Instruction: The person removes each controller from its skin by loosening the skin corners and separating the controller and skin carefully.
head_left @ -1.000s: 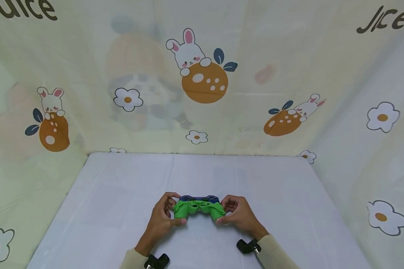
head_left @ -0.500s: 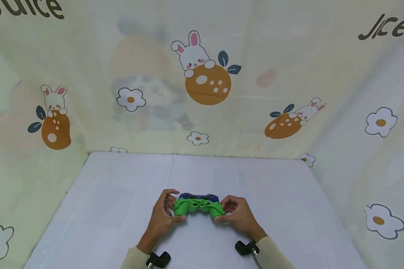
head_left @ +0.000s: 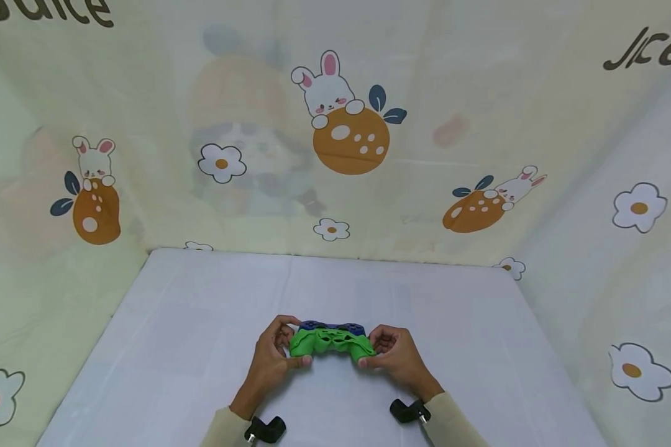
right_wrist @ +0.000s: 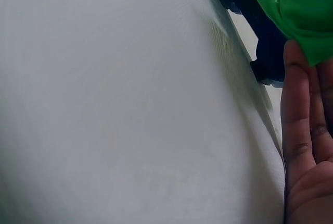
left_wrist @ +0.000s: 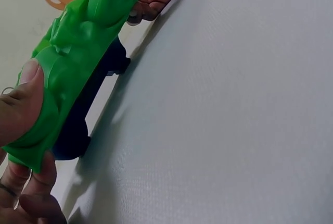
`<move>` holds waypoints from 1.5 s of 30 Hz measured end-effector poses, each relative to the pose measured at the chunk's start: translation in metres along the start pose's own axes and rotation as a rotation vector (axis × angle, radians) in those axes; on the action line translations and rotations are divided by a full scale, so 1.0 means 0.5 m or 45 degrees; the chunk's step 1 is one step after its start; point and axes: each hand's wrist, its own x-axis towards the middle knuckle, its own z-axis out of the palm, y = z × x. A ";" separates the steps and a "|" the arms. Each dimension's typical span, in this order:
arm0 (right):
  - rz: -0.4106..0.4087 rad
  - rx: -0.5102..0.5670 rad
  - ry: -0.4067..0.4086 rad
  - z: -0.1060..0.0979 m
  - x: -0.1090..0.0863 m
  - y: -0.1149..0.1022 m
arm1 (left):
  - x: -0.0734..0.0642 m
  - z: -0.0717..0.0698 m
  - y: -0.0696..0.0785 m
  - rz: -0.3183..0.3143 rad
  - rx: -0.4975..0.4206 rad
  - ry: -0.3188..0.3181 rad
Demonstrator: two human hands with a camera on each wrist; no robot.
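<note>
A dark blue game controller [head_left: 309, 325] is held over the middle of the table, with a bright green rubbery cover [head_left: 304, 343] stretched across its near side and handles. My left hand [head_left: 269, 354] grips the cover's left end, thumb on its near face and fingers behind. At the right end, my right hand [head_left: 398, 352] pinches the cover between thumb and fingers. The left wrist view shows a loose green flap beside the left fingertips and the blue controller body [left_wrist: 73, 135] bare underneath. In the right wrist view, fingers [right_wrist: 296, 94] touch the cover's lower corner.
A white cloth covers the table [head_left: 201, 298]. Cream curtains printed with rabbits, oranges and flowers surround its back [head_left: 402, 205] and sides. Black wrist mounts [head_left: 265, 429] stick out by both beige sleeves.
The cover's handle ends have tilted slightly upward in the head view. My left index finger lifted off the controller's far edge, then came back to it. Both hands keep their hold.
</note>
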 end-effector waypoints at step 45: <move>0.046 -0.041 0.155 0.015 0.004 -0.003 | 0.007 0.032 -0.009 0.041 0.083 0.226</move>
